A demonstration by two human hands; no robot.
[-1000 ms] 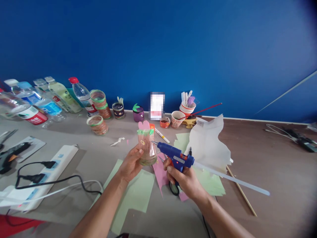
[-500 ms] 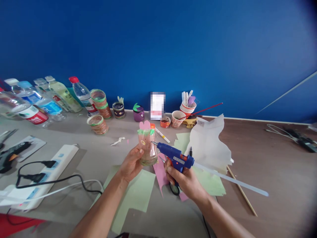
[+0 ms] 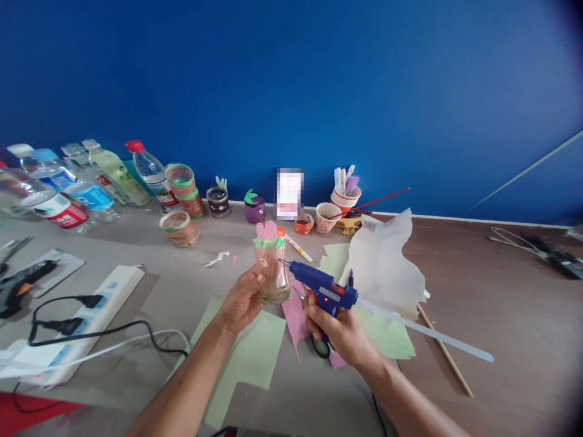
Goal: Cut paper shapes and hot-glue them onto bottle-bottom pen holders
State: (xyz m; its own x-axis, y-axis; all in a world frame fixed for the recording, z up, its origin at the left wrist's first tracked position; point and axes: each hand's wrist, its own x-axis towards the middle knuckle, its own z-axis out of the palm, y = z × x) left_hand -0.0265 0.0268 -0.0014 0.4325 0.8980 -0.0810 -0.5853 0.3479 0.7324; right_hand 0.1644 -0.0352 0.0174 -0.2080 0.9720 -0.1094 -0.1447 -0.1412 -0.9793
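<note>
My left hand [image 3: 243,297] is closed around the lower left side of a clear glass jar [image 3: 276,282]. The jar is held upright, with a green band near its rim, pink rounded ears above it and a small yellowish piece on its side. In my right hand [image 3: 330,321] is a blue hot glue gun [image 3: 321,284], its small red light lit. A long translucent glue stick [image 3: 428,331] sticks out of its back. The gun's metal nozzle points at the jar's right side, touching it or very near. Scissors [image 3: 321,347] lie partly hidden under my right hand.
Green paper [image 3: 255,346] and pink paper [image 3: 297,315] lie beneath my hands. On the left are a power strip [image 3: 98,321] with cords and several plastic bottles [image 3: 64,209]. Decorated jars [image 3: 182,229] and paper cups [image 3: 327,221] stand along the blue wall. A wooden stick [image 3: 446,352] lies right.
</note>
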